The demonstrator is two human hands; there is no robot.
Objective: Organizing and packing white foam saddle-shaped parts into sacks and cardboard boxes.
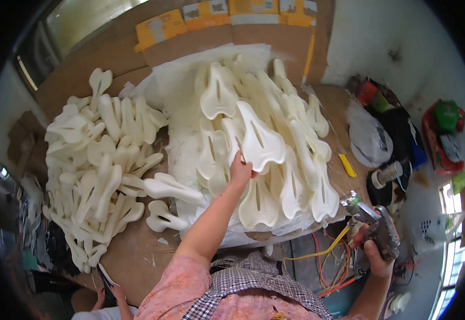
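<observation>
My left hand (241,169) is closed on the wide end of a cream foam bicycle saddle pad (263,140) with a slot down its middle. The pad is over the heap of similar saddle pads (259,205) on the white-covered part of the table. At the lower right, my right hand (377,260) grips a dark, stained spray gun (374,228) with a yellow hose (318,253) nearby. The gun is apart from the pads, and its trigger is hard to make out.
Left of the white sheet (181,154) stands a big pile of loose saddle pads (91,176). A yellow utility knife (346,165) lies to the right, near a clear plastic bag (368,136). Coloured hoses (331,277) hang below the table edge. Another person's hands (112,292) hold a dark, pale-edged piece at lower left.
</observation>
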